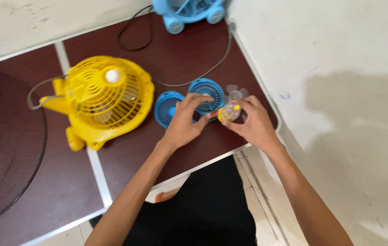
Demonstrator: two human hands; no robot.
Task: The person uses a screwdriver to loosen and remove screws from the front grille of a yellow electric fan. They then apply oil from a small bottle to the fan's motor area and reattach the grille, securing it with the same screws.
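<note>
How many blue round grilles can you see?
2 small blue round plastic fan grilles: one flat on the dark brown table, one under the left hand. More may be hidden.

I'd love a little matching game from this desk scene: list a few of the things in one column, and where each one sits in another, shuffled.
Things:
1. yellow fan
2. small motor part
3. round blue grille
4. light blue fan

Places:
A. at the far edge of the desk, partly out of view
B. between the fingertips of the left hand and right hand
C. lying flat just left of the left hand
D. on the desk's left side, tilted back

Pairs: 1-D, 2-B, 3-C, 4-A
</note>
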